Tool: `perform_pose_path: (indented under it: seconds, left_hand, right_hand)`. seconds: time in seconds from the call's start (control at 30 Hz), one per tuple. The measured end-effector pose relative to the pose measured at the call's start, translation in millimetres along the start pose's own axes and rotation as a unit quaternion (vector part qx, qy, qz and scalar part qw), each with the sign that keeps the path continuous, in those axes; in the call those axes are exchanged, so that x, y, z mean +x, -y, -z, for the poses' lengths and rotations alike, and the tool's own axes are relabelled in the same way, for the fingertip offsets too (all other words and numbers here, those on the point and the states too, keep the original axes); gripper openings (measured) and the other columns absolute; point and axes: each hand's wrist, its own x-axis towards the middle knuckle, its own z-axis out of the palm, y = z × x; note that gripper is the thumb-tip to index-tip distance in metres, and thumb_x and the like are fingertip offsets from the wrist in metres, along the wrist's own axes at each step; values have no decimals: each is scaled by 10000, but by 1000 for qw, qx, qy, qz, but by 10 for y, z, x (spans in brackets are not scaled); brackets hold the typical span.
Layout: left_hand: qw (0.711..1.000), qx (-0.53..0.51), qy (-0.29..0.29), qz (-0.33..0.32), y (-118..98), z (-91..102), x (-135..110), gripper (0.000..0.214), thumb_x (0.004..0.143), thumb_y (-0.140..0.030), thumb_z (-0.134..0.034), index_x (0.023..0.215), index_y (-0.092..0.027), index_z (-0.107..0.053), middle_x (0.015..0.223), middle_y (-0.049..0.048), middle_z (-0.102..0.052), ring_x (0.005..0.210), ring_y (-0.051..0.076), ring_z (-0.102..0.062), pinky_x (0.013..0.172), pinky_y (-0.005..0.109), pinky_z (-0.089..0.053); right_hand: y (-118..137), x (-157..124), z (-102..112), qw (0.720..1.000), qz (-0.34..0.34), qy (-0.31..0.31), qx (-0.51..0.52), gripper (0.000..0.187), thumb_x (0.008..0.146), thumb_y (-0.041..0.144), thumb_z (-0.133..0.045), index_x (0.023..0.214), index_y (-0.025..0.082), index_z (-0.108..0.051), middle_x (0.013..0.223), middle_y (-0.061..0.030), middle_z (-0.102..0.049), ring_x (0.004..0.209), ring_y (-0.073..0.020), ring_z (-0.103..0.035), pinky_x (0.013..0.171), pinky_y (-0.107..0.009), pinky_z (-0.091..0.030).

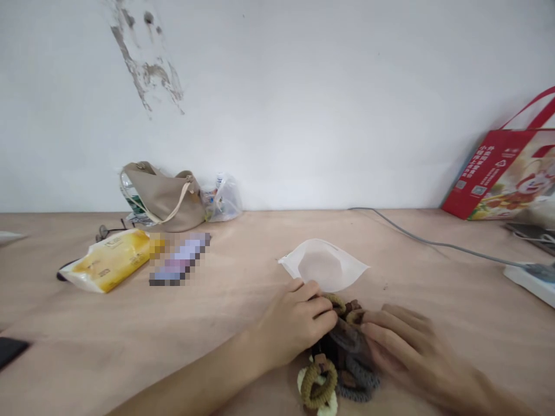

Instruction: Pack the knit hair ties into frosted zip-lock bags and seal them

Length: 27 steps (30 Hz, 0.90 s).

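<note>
A bunch of knitted hair ties (318, 386) in olive, cream, grey and brown lies at the front of the table, some with small brown tags. My left hand (299, 318) is closed over the top left of the bunch, its fingers curled on the ties. From the right, my right hand (403, 341) pinches the bunch near a brownish tie (355, 316); it is slightly blurred. Fingers hide part of the ties. Just beyond my left hand, a white translucent pouch (321, 263) lies flat.
At the back left are a beige handbag (167, 196) and a plastic bag (225, 199). Nearer are a yellow tissue pack (117, 260), glasses (104, 232) and a pixelated phone (182, 257). A grey cable (416, 236) runs to a white power strip (531, 280); a red bag (503, 170) stands behind.
</note>
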Motion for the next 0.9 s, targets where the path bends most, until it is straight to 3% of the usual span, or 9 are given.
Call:
perform_pose_path:
  seconds: [0.13,0.27,0.43,0.6,0.77,0.83,0.9]
  left_hand:
    - [999,43,4,-25,-7,9,80,93,899,-138,-534,856,-134,-616,753,19,-661,750,173,-519,613,310,-338]
    - [998,56,-29,-27,-22,21,135,113,901,-122,-516,829,-140,-601,728,20,-650,732,165,-516,612,310,-325]
    - [994,-33,-89,45,16,180,160,108,873,-122,-518,823,-177,-596,734,9,-659,741,168,-512,671,297,-386]
    - [978,-32,-130,157,184,197,133,141,863,-85,-509,868,-183,-610,824,25,-699,757,187,-506,688,302,-434]
    - [981,4,-110,163,215,141,62,148,863,-75,-506,875,-168,-621,863,40,-702,770,205,-504,697,325,-422]
    - [978,-23,-116,171,146,211,45,134,865,-93,-516,826,-173,-616,829,31,-694,767,196,-513,709,318,-416]
    - [980,-86,-72,163,38,323,29,98,837,-135,-583,757,-188,-605,760,5,-676,743,176,-533,686,285,-414]
  right_hand:
    - [-78,143,135,997,52,-50,-37,228,858,69,-487,978,249,-562,941,-57,-701,736,-190,-634,642,-325,-517]
    - [-138,342,43,996,-14,-64,-59,258,892,89,-449,1075,220,-575,1060,-87,-673,806,-173,-646,712,-309,-525]
    - [-95,285,-102,994,-81,-68,14,261,875,92,-451,1060,216,-586,910,-48,-693,782,-161,-658,686,-272,-529]
    - [1,280,-162,987,-150,3,55,222,901,124,-409,1017,221,-570,913,-55,-677,801,-180,-640,706,-306,-526]
    - [65,372,-245,985,-149,73,40,258,857,88,-417,1039,226,-538,1007,-63,-653,901,-209,-608,759,-338,-503]
    - [84,389,-256,984,-154,83,39,268,812,52,-415,989,218,-530,940,-56,-651,860,-207,-604,714,-319,-493]
    - [100,392,-251,983,-161,75,38,251,773,37,-422,927,212,-518,845,-42,-639,783,-201,-598,646,-299,-475]
